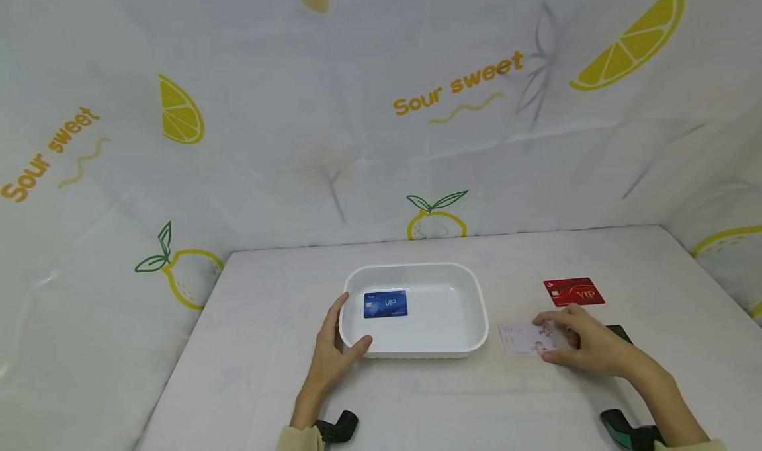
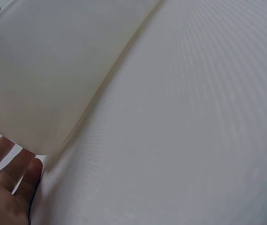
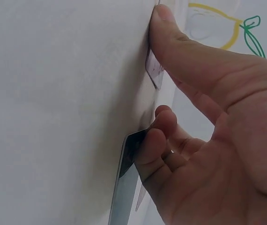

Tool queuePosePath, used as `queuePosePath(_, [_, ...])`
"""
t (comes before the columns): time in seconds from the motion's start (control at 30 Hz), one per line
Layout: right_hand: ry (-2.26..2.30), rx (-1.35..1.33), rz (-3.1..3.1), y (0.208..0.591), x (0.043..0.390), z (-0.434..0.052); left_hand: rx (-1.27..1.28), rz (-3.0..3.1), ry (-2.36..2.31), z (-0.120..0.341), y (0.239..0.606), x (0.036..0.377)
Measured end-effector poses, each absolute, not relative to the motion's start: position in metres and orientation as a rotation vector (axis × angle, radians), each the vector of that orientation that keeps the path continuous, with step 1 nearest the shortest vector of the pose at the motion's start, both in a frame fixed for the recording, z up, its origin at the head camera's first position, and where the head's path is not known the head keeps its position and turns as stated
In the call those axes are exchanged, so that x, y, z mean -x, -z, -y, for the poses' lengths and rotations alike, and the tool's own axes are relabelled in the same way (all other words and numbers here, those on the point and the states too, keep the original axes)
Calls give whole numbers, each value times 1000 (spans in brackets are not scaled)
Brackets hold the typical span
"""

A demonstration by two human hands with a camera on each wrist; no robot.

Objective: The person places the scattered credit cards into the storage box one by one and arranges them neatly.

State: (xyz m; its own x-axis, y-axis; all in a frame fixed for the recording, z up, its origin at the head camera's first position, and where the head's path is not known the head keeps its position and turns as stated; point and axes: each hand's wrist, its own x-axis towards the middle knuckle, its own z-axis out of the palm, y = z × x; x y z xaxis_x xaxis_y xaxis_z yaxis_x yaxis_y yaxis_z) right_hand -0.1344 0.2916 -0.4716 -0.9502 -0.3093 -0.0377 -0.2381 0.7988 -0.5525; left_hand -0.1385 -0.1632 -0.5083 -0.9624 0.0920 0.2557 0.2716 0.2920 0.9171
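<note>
Head view is showing the left hand (image 1: 332, 355) gripping the white tray (image 1: 428, 355) at its near-left corner and, well apart, the right hand (image 1: 595, 348) pinching the floral VIP card (image 1: 519, 340) on the tabletop (image 1: 464, 405) by its long edges. Light, even pressure is probably best for keeping it from bowing. Tray rim is standing just left, while the black card (image 1: 620, 333), then the red VIP card (image 1: 574, 292), are bordering the room rightward.

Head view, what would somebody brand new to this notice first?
Probably the white tray, lower centre, with a blue VIP card in its left part and the left hand gripping its left end. Next, the right hand pinching a pale card right of the tray, a red VIP card just beyond. Upper right, a big yellow lemon slice print stands out.
</note>
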Motion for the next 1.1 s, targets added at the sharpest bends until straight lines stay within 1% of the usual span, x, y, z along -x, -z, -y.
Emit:
queuePosePath(0.33, [924,526,-2808,471,136,-291,346,2395,1750,163,507,139])
queuePosePath(0.57, [930,509,-2801,471,134,-289,340,2397,1744,163,508,139])
queuePosePath(0.83, [1008,649,-2872,478,131,-292,347,2396,1752,163,507,139])
queuePosePath(1.1, [1022,716,-2855,478,131,-291,347,2399,1758,163,508,139])
